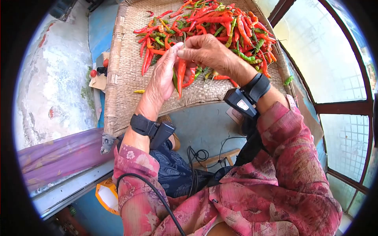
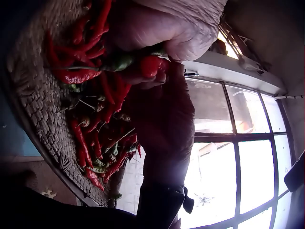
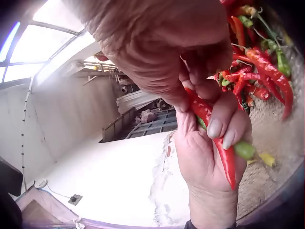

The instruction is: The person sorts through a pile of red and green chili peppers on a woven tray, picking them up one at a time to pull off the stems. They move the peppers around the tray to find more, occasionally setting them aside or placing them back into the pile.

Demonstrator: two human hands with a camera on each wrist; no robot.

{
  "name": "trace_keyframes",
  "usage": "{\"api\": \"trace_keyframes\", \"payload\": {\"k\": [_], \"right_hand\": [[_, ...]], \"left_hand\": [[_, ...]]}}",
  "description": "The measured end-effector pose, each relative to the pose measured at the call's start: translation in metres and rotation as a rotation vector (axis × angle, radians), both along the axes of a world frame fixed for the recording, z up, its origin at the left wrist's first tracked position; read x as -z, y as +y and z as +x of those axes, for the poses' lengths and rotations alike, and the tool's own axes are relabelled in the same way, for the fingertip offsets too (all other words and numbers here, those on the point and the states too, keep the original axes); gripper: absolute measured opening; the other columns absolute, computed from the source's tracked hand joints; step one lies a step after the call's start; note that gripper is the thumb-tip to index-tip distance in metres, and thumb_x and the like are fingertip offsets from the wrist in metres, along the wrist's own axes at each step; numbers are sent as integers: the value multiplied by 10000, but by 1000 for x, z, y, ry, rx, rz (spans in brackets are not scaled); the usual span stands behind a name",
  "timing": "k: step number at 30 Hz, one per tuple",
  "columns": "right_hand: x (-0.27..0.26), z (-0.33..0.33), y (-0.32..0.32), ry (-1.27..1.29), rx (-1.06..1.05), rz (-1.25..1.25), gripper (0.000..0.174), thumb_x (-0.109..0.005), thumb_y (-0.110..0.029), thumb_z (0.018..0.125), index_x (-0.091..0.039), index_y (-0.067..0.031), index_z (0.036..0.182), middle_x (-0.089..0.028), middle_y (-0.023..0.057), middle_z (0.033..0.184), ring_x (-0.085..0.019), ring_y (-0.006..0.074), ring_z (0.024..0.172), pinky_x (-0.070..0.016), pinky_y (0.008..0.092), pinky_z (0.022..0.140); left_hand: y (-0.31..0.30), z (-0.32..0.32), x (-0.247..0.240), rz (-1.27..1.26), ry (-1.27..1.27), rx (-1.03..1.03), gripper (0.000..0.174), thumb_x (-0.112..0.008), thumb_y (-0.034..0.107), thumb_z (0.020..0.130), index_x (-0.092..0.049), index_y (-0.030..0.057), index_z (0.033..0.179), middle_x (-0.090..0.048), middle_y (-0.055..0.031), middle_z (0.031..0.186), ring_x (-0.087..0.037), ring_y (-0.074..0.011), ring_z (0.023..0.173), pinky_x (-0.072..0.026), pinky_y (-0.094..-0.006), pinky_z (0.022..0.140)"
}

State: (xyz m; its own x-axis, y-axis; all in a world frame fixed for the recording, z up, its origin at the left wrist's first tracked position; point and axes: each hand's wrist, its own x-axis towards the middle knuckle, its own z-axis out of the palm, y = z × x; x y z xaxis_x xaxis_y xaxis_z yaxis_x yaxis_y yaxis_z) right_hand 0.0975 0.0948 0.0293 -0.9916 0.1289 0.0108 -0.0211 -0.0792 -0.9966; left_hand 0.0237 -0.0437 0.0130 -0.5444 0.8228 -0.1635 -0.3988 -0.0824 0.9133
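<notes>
Over the near part of a woven tray (image 1: 122, 74), my left hand (image 1: 160, 76) holds a red chili pepper (image 1: 181, 76) with its tip hanging down. In the right wrist view its fingers curl over that red chili, and a green chili (image 3: 244, 150) lies beneath it against the palm. My right hand (image 1: 212, 51) meets the left at the top of the red chili, thumb and fingertips pinching its stem end. Behind both hands lies a heap of red and green chilies (image 1: 214, 19). From the left wrist, the right hand (image 2: 164, 119) appears dark against the window.
A small yellow chili (image 1: 139, 91) lies on the tray left of the hands. Windows (image 1: 342, 63) stand on the right, a peeling wall (image 1: 59, 78) on the left. Black cables (image 1: 197, 157) hang below the tray near the knees.
</notes>
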Motion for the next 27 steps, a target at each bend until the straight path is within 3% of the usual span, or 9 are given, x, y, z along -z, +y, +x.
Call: {"api": "trace_keyframes", "payload": {"k": [3,6,9,11,13,15,21,24,27], "right_hand": [[-5,-2,20,18,195,143,246,-645,-235,819,-604,6,794,-564,34,653,-514,97,555,-427,233,494],[-6,-8,47,227,304,-364,217,-598,-232,852,-601,-17,823,-585,38,743,-501,77,585,-416,205,510],[1,-9,56,48,409,-616,214,-587,-244,860,-603,-32,834,-605,52,753,-487,69,584,-403,197,501],[2,-1,26,-107,383,-201,348,-566,-343,865,-601,-3,925,-625,55,748,-515,70,588,-392,195,462],[0,7,0,-174,13,258,369,-602,-392,831,-637,-27,871,-615,35,741,-527,105,655,-421,263,539],[26,-3,-17,50,-88,715,393,-604,-372,825,-632,20,836,-612,75,686,-559,150,633,-453,317,607],[9,-1,-1,-11,-98,607,267,-582,-243,821,-634,15,774,-599,62,621,-546,129,584,-433,295,557],[-2,0,21,-50,124,369,261,-583,-229,810,-651,-3,699,-584,40,561,-504,98,521,-412,279,490],[-15,1,44,-16,324,-135,254,-584,-214,847,-609,0,711,-583,35,619,-456,67,478,-354,204,423]], "left_hand": [[-4,-7,8,-88,9,-166,440,-372,399,945,-446,43,1194,-589,-71,777,-528,-87,615,-452,-227,542],[-11,-19,18,-61,29,-215,416,-399,381,941,-462,37,1167,-590,-64,788,-540,-92,642,-463,-232,564],[-11,-22,18,20,29,-253,375,-430,347,936,-476,26,1125,-573,-49,774,-521,-98,633,-461,-233,553],[-8,-22,14,143,-27,-288,346,-442,325,935,-479,24,1103,-557,-44,755,-500,-95,624,-457,-234,549],[-5,-25,17,184,-36,-285,322,-448,312,934,-480,27,1081,-553,-50,763,-494,-106,624,-460,-248,566],[-1,-27,18,247,-102,-297,317,-447,302,936,-469,27,1094,-551,-56,767,-497,-121,630,-464,-269,600],[8,-34,28,191,-104,-379,413,-409,431,924,-495,64,1094,-579,-49,906,-523,-121,753,-444,-295,676],[9,-33,40,-403,510,-257,418,-472,442,882,-543,68,1055,-582,-22,954,-549,-150,817,-448,-299,752],[11,-21,59,-800,1388,-99,612,-642,453,746,-484,37,1167,-581,-155,1023,-546,-298,885,-427,-381,818]]}}
